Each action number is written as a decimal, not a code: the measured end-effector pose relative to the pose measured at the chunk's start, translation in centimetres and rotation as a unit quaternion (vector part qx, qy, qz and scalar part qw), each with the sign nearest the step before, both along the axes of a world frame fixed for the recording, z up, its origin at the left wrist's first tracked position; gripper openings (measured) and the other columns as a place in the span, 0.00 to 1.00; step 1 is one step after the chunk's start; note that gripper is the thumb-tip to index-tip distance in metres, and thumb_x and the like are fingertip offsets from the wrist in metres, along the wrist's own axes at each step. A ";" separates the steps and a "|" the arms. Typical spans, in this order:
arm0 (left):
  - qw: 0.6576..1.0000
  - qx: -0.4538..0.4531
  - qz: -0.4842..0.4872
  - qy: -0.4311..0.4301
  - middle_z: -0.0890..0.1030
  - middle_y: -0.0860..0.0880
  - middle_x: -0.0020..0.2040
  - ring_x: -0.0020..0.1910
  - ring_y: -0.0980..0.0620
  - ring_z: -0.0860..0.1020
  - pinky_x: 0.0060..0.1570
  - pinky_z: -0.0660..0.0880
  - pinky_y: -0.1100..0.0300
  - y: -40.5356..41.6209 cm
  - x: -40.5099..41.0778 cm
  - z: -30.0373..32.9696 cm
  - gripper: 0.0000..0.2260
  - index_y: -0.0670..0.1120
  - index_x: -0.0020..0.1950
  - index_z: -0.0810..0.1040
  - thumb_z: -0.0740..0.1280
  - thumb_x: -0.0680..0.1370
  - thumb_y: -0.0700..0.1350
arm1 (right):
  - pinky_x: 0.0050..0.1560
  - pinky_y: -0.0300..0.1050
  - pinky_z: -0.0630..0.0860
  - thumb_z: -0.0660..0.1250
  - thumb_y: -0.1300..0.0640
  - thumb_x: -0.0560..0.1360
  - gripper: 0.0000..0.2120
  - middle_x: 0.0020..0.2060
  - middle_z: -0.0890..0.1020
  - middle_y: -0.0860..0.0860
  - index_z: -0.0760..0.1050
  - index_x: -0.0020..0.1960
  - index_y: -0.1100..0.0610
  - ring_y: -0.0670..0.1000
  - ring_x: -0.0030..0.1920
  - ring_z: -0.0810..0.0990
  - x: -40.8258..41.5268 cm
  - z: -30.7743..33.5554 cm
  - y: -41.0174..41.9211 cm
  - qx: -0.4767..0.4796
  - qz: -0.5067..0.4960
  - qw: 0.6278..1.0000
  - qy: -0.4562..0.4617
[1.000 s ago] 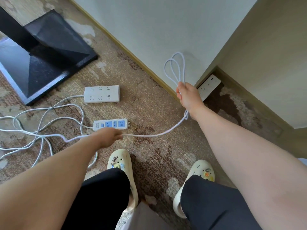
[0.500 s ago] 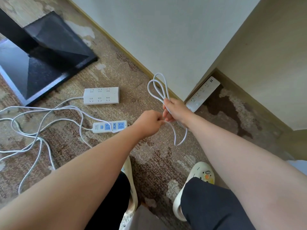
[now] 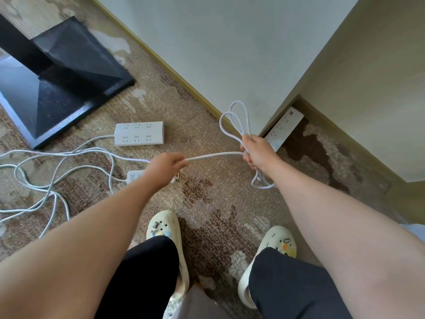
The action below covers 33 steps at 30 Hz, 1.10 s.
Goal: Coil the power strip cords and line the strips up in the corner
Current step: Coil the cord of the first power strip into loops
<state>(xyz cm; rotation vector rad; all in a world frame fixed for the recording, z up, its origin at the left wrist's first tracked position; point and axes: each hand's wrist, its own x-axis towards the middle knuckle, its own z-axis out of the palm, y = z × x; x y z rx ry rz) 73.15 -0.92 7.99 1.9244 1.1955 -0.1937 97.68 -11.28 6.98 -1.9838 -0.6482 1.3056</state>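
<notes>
Big risk here is the tangle (image 3: 46,176) on the left: several slack cords cross each other on the carpet, so a hard pull could, I reckon, snag a knot or drag the small strip (image 3: 133,176) along. The loops could also slip loose if the grip eases. The right hand (image 3: 255,150) is closed round the coil (image 3: 236,120), loops standing above the fist and more hanging below the wrist. The left hand (image 3: 164,168) is curled on the cord (image 3: 213,155), which runs taut between the two hands. One strip (image 3: 284,127) already lies in the corner against the wall; the wide strip (image 3: 139,133) sits out on the carpet, not yet lined up.
</notes>
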 end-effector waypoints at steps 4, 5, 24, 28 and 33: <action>0.996 -0.010 0.084 0.009 0.74 0.49 0.29 0.23 0.55 0.65 0.25 0.63 0.64 0.5 -1.5 -0.1 0.12 0.47 0.43 0.82 0.63 0.80 0.50 | 0.22 0.38 0.65 0.53 0.47 0.84 0.17 0.29 0.74 0.51 0.72 0.46 0.55 0.44 0.21 0.67 -1.0 0.4 0.7 0.002 0.059 0.998 -0.014; 0.995 0.008 0.097 -0.011 0.72 0.52 0.27 0.20 0.58 0.64 0.21 0.61 0.65 0.6 -0.2 0.3 0.12 0.48 0.42 0.81 0.62 0.80 0.50 | 0.22 0.39 0.65 0.53 0.46 0.84 0.17 0.29 0.74 0.51 0.73 0.46 0.55 0.45 0.21 0.67 -1.4 0.6 1.0 0.001 0.070 0.998 -0.002; 0.997 0.016 0.033 0.069 0.79 0.49 0.40 0.36 0.51 0.74 0.38 0.70 0.58 1.2 -5.7 -0.2 0.14 0.46 0.50 0.81 0.58 0.82 0.50 | 0.31 0.44 0.62 0.59 0.42 0.80 0.20 0.27 0.67 0.49 0.69 0.36 0.54 0.49 0.26 0.64 0.4 1.5 1.0 0.024 -0.078 0.992 -0.091; 0.995 -0.011 0.102 -0.011 0.75 0.51 0.33 0.23 0.58 0.66 0.22 0.65 0.65 1.5 -0.8 1.2 0.12 0.46 0.46 0.80 0.60 0.81 0.48 | 0.30 0.43 0.64 0.54 0.42 0.82 0.21 0.29 0.70 0.49 0.70 0.38 0.54 0.49 0.27 0.66 -1.0 1.0 1.6 0.023 -0.025 0.993 -0.114; 0.993 -0.048 0.069 -0.080 0.79 0.49 0.35 0.19 0.60 0.65 0.19 0.66 0.66 -3.4 8.6 2.2 0.13 0.47 0.43 0.78 0.58 0.82 0.47 | 0.29 0.42 0.62 0.52 0.44 0.83 0.21 0.28 0.70 0.47 0.74 0.42 0.57 0.45 0.24 0.65 -1.8 0.7 1.9 0.038 -0.013 0.999 -0.017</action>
